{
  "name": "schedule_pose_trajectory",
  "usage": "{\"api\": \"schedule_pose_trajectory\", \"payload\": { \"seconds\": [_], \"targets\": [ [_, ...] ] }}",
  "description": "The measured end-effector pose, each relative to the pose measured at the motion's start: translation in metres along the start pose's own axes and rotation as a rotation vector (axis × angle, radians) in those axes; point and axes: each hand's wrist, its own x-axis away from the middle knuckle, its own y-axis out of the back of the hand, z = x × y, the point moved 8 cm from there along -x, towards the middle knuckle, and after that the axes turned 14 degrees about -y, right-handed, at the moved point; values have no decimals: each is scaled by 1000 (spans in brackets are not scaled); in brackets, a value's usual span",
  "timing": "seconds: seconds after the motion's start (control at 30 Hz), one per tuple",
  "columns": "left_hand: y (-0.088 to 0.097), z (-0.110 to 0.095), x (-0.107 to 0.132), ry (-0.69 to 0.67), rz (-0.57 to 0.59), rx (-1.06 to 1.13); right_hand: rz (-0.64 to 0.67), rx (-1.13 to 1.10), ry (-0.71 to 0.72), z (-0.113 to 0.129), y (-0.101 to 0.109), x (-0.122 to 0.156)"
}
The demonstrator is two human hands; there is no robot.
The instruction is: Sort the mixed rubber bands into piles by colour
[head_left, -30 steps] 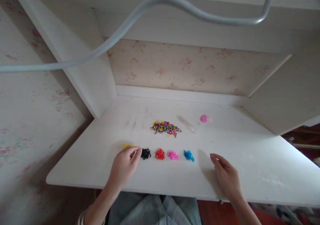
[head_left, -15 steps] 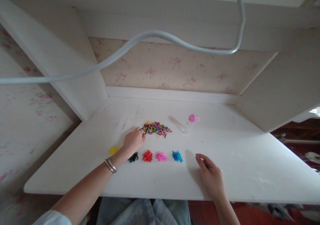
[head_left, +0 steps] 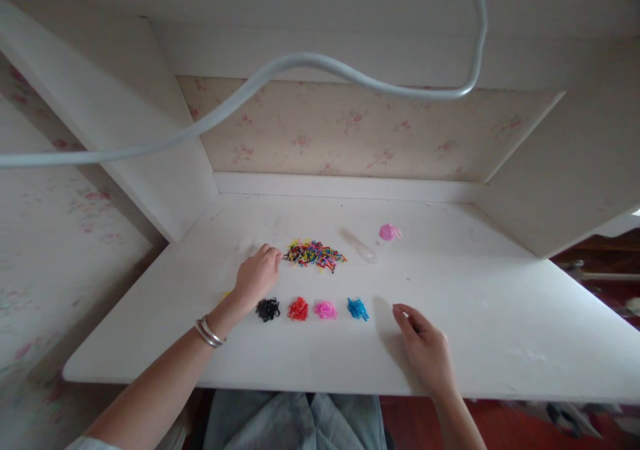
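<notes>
My left hand (head_left: 257, 275) is at the left end of a heap of mixed-colour small rubber bands (head_left: 315, 255), its fingers pinched together. Whatever is between the fingertips is too small to make out. Nearer to me lies a row of sorted piles: black bands (head_left: 269, 309), red bands (head_left: 299, 309), pink bands (head_left: 326, 309) and blue bands (head_left: 357, 309). A yellow pile (head_left: 226, 296) is mostly covered by my left wrist. To the right of the blue pile, my right hand (head_left: 424, 347) hovers with curled fingers, thumb and forefinger together; any contents are hidden.
Behind the heap lie a clear, tube-like plastic piece (head_left: 369, 255) and a pink object with a loop (head_left: 388, 232). A white cable (head_left: 310, 61) hangs across the upper view. White panels (head_left: 585, 157) enclose the white desk (head_left: 490, 330) at back and sides.
My left hand has drawn slightly leftward from the heap, uncovering more of the black pile and covering more of the yellow one. My right hand stays nearly in place. The view shifts slightly.
</notes>
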Motion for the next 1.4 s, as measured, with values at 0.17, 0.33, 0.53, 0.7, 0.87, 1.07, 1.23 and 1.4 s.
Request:
{"api": "schedule_pose_trajectory", "payload": {
  "seconds": [0.17, 0.33, 0.53, 0.7, 0.87, 1.07, 1.23, 1.4],
  "targets": [
    [20, 6, 29, 17, -112, -7, 12, 16, -11, -3, -2, 0],
    [17, 6, 84, 71, -203, -12, 35, 46, -21, -7, -6, -3],
    [-6, 7, 117, 135, -177, -23, 37, 70, -16, -3, -8, -6],
    [-1, 11, 107, 99, -140, 28, 10, 34, -65, -8, -6, -9],
    [11, 15, 72, 49, -109, 61, -7, 52, -52, -4, -5, -6],
    [-17, 19, 11, 23, 50, 66, 1, 92, -44, 3, -5, -2],
    [-34, 22, -17, 7, 71, 82, 20, 74, -82, -5, -6, -6],
    [-35, 24, -24, -1, 57, 97, 37, 43, -78, -11, -8, -12]
  ]
}}
